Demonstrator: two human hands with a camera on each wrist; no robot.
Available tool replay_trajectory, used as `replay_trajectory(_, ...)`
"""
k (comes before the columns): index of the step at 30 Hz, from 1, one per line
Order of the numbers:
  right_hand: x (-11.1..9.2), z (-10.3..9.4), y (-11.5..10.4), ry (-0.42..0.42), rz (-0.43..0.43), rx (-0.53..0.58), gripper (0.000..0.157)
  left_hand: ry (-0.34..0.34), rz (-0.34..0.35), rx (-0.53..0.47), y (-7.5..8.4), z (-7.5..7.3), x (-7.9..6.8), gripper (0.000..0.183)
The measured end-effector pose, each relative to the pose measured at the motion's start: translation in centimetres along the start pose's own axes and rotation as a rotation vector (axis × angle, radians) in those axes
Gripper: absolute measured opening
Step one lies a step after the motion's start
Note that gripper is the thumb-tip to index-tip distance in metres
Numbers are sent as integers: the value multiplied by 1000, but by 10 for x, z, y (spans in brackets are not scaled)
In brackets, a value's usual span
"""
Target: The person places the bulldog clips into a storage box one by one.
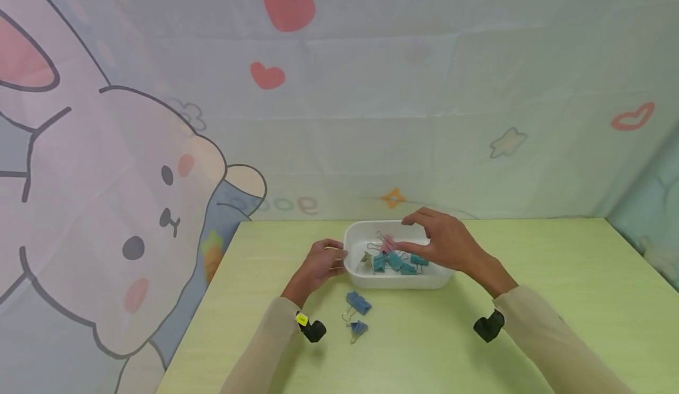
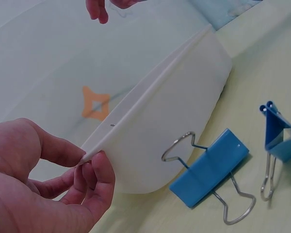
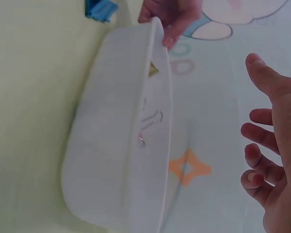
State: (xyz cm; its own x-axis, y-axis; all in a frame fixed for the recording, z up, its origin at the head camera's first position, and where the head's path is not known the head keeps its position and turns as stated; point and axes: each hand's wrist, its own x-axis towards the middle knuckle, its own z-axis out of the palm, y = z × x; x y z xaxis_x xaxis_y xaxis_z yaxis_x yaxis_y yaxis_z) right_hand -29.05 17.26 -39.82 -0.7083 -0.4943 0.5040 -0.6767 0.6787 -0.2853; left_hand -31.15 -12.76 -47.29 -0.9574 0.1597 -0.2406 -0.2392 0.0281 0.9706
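A white plastic tub (image 1: 392, 282) stands on the table with several binder clips inside. These include a pink clip (image 1: 388, 244), a yellowish clip (image 1: 366, 258) and several teal clips (image 1: 395, 261). My left hand (image 1: 318, 263) pinches the tub's left rim between thumb and fingers, as the left wrist view shows. Over the tub's right side hovers my right hand (image 1: 448, 242), thumb and fingers spread apart with nothing between them. On the table in front of the tub lie a larger blue binder clip (image 2: 209, 168) and a smaller blue binder clip (image 2: 280, 133).
The light green table (image 1: 424, 341) meets a printed cloth backdrop (image 1: 371, 128) right behind the tub. A black wrist camera (image 1: 313, 329) sits on the left wrist, and another black camera (image 1: 489, 326) on the right.
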Motion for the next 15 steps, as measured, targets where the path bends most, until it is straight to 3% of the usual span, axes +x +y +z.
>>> replay_trajectory(15,-40,35,-34,-127,-148,52,39,6,2,-3,-1,0,0,32)
